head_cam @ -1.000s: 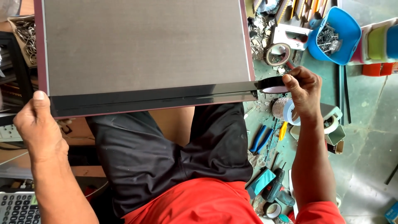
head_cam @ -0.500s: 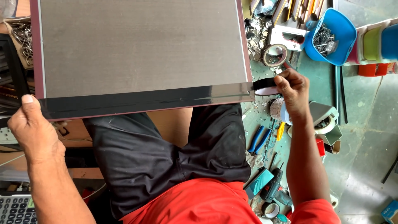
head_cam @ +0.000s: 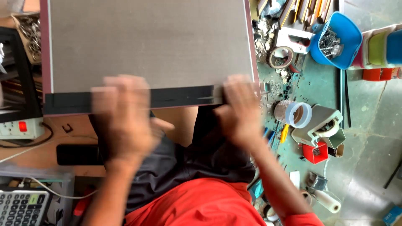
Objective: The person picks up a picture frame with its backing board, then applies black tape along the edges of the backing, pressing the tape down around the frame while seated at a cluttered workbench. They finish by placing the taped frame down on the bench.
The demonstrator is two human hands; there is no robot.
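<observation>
Resting on: the person's lap, a framed mesh panel (head_cam: pixel 146 46), black strip (head_cam: pixel 176 97) along its near edge.
Left hand (head_cam: pixel 123 119): blurred, over the strip; grip unclear.
Right hand (head_cam: pixel 238 111): blurred, at the panel's near right corner; grip unclear.
Right of panel: tape roll (head_cam: pixel 298 114), blue tub (head_cam: pixel 349 46).

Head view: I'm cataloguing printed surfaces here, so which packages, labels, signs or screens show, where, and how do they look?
Calculator: bottom left corner, grey keys, green-tinted display strip.
Switch box: left edge, white, red switch.
Blue box: bottom right corner, partly cut off.
No signs or readable labels visible.
</observation>
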